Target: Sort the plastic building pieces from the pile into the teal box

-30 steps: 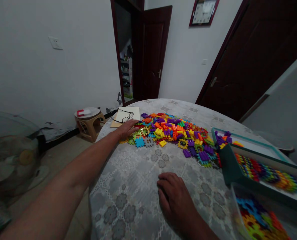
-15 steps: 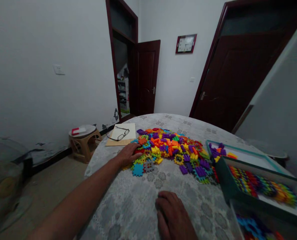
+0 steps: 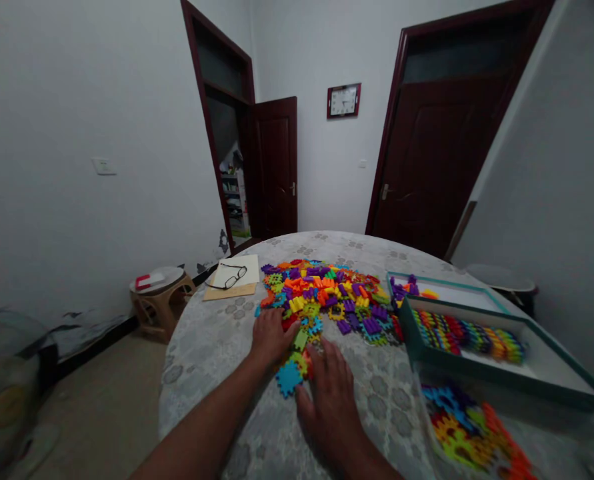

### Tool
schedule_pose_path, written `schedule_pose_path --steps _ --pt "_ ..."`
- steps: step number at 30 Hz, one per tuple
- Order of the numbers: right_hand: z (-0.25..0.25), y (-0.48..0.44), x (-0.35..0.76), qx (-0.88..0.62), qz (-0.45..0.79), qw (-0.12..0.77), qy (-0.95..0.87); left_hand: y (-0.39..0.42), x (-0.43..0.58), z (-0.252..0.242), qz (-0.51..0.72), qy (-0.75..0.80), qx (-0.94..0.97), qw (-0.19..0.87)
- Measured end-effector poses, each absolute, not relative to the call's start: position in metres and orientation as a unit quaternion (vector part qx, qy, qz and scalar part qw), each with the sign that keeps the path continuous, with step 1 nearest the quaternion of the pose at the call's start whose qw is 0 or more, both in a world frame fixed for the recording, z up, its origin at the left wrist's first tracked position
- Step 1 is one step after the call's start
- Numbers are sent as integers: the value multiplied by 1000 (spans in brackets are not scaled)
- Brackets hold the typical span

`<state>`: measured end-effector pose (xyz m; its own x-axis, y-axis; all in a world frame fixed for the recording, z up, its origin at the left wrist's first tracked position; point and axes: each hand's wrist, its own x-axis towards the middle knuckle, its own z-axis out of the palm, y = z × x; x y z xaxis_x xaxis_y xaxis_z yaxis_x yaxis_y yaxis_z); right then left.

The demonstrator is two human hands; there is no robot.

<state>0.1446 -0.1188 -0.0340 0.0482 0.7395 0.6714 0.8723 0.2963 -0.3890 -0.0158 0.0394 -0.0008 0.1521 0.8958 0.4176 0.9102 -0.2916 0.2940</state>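
A heap of colourful plastic building pieces (image 3: 327,290), many with toothed edges, lies on the round table. At its near left edge my left hand (image 3: 271,337) rests on the pieces, fingers stretched forward and thumb apart. Part of a red piece (image 3: 290,321) shows beside that thumb. My right hand (image 3: 333,387) is open, its fingertips at the right side of a small group of pieces drawn toward me. A blue toothed square (image 3: 289,378) lies between the two hands, beside a lime green piece (image 3: 301,341). What is under the fingers is hidden.
To the right stand a green-edged box (image 3: 551,373) with rows of joined pieces, its lid (image 3: 457,291) and a clear tub (image 3: 429,427) of toothed pieces. Glasses (image 3: 234,277) lie on paper (image 3: 249,263) at the left. A stool (image 3: 159,307) stands beside the table.
My right hand has moved forward to the pieces, its fingers spreading. Between my hands, several pieces at the heap's near left edge have shifted toward me. The camera view has turned right.
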Motion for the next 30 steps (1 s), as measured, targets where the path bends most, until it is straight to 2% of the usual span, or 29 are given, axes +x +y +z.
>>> schedule_pose_path --steps 5,10,14,21,30 --pt "-45 -112 141 -605 -81 419 -673 21 21 -7 -310 -605 -733 5" --pt "-37 -103 150 -659 -77 396 -635 8 19 -1 -376 -525 -759 -80" --pt "-24 -100 160 -671 -50 386 -631 -2 -1 11 -367 -438 -805 -159" --pt "-22 -103 164 -657 -31 406 -634 -6 -13 21 -341 -360 -845 -199" --pt "-21 -103 171 -644 -12 393 -656 -4 -14 22 -337 -344 -856 -189"
